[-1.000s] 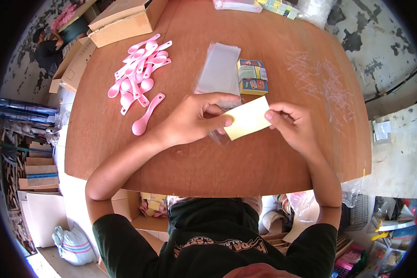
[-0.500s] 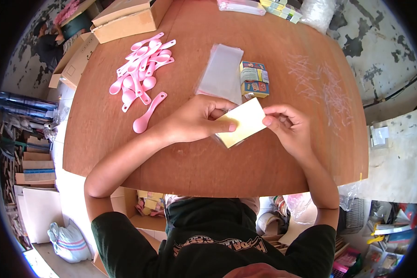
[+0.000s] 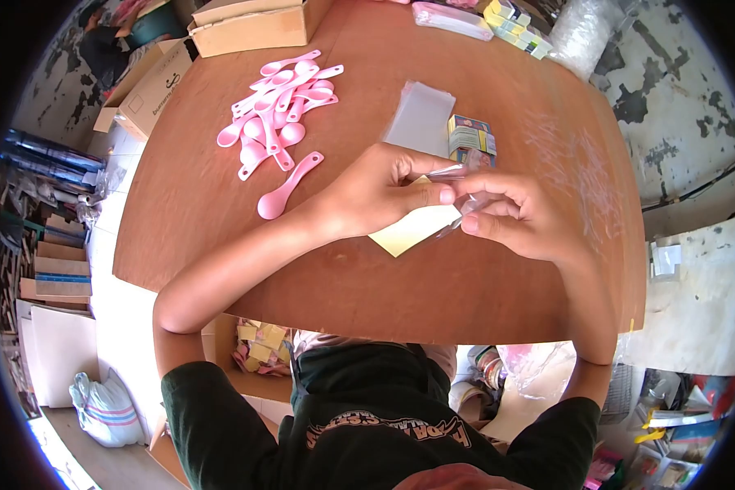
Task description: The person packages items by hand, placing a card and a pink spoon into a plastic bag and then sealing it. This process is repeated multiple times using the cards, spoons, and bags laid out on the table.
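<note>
A pale yellow card (image 3: 412, 229) is pinched between the thumb and fingers of my left hand (image 3: 384, 193), above the table's near half. My right hand (image 3: 514, 214) grips clear plastic (image 3: 471, 204) at the card's right end, its thumb and forefinger close together. Just beyond the hands lie a stack of clear plastic sleeves (image 3: 420, 117) and a small stack of printed cards (image 3: 472, 137). Pink spoons (image 3: 273, 110) are heaped at the left, with a single spoon (image 3: 289, 186) nearer my left forearm.
Cardboard boxes (image 3: 249, 31) stand at the back left. Plastic packs (image 3: 452, 20) and more card stacks (image 3: 516, 26) sit at the back edge. Thin clear strips (image 3: 588, 175) are scattered on the right of the wooden table (image 3: 367, 306). Another person (image 3: 104, 51) is at the far upper left.
The card has shifted down and left relative to my fingers. My right hand has moved in towards my left and now grips the plastic. The whole view has shifted slightly.
</note>
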{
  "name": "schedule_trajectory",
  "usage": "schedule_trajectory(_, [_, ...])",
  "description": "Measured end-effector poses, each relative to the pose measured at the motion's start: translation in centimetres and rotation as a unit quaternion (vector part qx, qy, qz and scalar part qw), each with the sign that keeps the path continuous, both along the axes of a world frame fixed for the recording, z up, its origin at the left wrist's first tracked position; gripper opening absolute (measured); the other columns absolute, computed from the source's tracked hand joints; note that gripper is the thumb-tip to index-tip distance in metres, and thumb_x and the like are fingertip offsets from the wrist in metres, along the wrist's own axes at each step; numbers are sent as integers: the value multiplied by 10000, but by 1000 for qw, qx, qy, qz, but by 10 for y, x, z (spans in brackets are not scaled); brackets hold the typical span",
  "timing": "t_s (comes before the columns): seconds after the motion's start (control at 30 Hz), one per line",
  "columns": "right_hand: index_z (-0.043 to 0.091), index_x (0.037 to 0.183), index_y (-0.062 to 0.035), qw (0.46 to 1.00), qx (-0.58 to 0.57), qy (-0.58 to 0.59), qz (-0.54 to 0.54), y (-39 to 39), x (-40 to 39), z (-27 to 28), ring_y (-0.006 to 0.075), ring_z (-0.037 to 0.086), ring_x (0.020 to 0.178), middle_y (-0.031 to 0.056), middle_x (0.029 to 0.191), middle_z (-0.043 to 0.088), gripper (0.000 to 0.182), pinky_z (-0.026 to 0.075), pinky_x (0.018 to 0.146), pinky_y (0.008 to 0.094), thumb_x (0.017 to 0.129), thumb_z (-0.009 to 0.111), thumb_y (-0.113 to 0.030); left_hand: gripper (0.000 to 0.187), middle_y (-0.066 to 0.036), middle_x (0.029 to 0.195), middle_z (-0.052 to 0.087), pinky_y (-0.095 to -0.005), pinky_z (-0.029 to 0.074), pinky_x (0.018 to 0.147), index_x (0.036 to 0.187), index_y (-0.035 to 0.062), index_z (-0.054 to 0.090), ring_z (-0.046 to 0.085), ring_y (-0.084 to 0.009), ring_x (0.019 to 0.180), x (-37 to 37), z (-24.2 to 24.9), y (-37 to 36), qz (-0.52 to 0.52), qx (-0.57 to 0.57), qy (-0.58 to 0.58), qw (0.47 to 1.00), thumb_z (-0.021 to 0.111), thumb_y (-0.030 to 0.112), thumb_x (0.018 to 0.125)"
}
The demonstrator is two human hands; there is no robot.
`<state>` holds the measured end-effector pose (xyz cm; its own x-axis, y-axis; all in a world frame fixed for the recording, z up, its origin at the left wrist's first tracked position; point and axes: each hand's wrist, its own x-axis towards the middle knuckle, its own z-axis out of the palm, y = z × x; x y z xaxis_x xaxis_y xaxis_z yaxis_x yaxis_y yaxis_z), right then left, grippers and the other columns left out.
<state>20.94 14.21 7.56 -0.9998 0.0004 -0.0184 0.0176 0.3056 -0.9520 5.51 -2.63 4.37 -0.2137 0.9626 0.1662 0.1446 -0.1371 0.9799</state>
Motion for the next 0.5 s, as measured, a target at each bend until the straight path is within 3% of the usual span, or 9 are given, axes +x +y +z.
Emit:
schedule_trajectory(0.17, [578,1184,44,991,89,-80,54,-4,-10,16,147,643,904,79,1024,655,313,546,775,286,904,638,-83,284,-64,1030,699,-257,510,781,1176,40,657,599,-74,882,1,-10,2,3,57,-58,997,595,205,954])
schedule_trajectory(0.23, [572,1196,36,985,99,-138,39,-6,-13,13,156,668,815,86,965,667,319,563,673,283,938,604,-147,335,-93,1085,680,-266,503,815,1221,47,628,605,-98,934,-2,-10,1,-1,82,-32,996,617,228,940])
schedule_trajectory(0.3, [579,1180,27,991,74,-107,26,-6,-19,5,151,666,776,84,922,658,288,559,646,274,953,573,-151,407,-97,1084,679,-274,504,862,1279,20,566,616,-119,982,-4,-7,-3,-4,64,8,998,636,206,923])
schedule_trajectory(0.33, [587,1163,18,996,45,-74,11,-5,-23,2,146,664,736,83,879,650,264,556,619,266,969,541,-155,418,-94,1005,685,-258,522,763,1256,18,566,635,-102,891,-10,-8,0,35,155,174,972,679,185,890])
schedule_trajectory(0.37, [595,1146,8,999,16,-42,-5,-6,-25,0,141,662,696,81,836,642,248,552,592,257,984,509,-159,418,-94,1005,685,-258,522,763,1256,18,566,635,-102,891,-16,-6,-2,38,155,173,972,679,185,890])
schedule_trajectory(0.43, [584,1109,19,999,-17,6,-30,-17,-36,7,142,660,694,100,835,653,232,545,594,260,985,507,-161,340,-56,913,677,-233,506,628,1174,27,603,626,-70,764,-28,13,-10,118,-14,87,989,689,161,874])
schedule_trajectory(0.47, [585,1098,8,991,-17,66,-113,-20,-45,7,141,657,694,108,852,660,220,541,600,261,980,519,-165,272,-18,835,659,-219,468,539,1128,37,619,595,-44,665,-38,13,-9,164,42,101,980,670,153,887])
schedule_trajectory(0.5, [587,1087,-3,973,-18,123,-195,-22,-53,6,140,654,693,115,868,667,209,536,607,263,974,532,-169,265,-17,814,659,-219,476,557,1119,31,617,587,-37,661,-48,17,-10,196,49,110,973,666,160,894])
